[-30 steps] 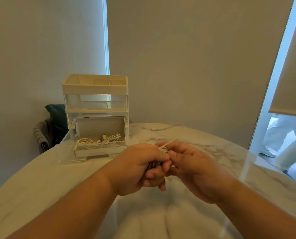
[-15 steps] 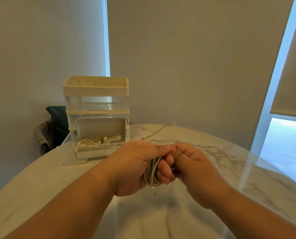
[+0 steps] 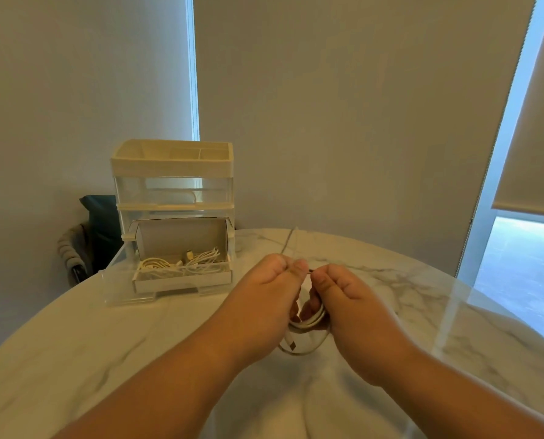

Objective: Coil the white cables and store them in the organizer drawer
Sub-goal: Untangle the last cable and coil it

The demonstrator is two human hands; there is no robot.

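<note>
A white cable (image 3: 307, 324) hangs in loops between my two hands above the marble table (image 3: 74, 343). My left hand (image 3: 264, 299) pinches the cable near its top, and a loose blurred strand rises from there toward the far edge. My right hand (image 3: 346, 302) curls round the loops from the right. A plug end dangles under the coil. At the back left stands the clear organizer (image 3: 172, 185), its lower drawer (image 3: 182, 282) pulled out, with coiled white cables (image 3: 182, 264) lying inside.
A dark chair (image 3: 90, 236) stands behind the organizer against the wall. The round table's edge curves away on both sides. A window with a roller blind (image 3: 530, 153) is at the right.
My hands have drawn slightly apart, and the coil now hangs lower between them, with my right hand round it. The loose strand on the table has been pulled up toward my hands.
</note>
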